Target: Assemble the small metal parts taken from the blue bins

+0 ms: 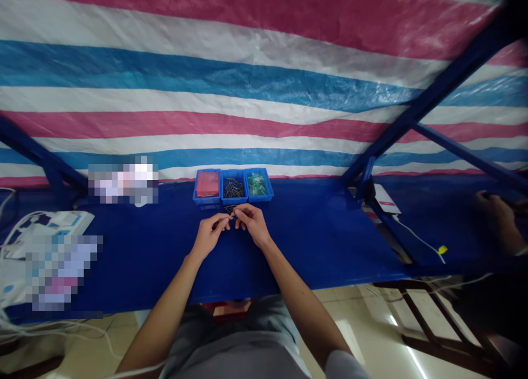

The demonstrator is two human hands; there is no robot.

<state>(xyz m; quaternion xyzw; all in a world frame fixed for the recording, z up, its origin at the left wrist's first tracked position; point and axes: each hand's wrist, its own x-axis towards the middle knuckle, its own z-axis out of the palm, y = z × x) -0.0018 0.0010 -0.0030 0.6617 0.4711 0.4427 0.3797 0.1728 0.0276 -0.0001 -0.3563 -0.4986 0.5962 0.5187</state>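
My left hand (209, 235) and my right hand (252, 224) come together over the blue table, fingertips almost touching. Both are pinched closed around something too small to make out. Just beyond the fingertips lie a few thin dark screw-like pieces (229, 208). Three small blue bins stand side by side behind them. Flat red pieces (207, 184) fill the left bin, a heap of dark screw-like pieces (234, 188) the middle one, and green pieces in clear plastic (258, 184) the right one.
A striped plastic sheet (256, 131) hangs behind the table (313, 230). Blue frame bars (383, 123) slant at both sides. White equipment with cables (78, 220) is at left. A white device (385, 198) with a cord lies right, near another person's hand (497, 214).
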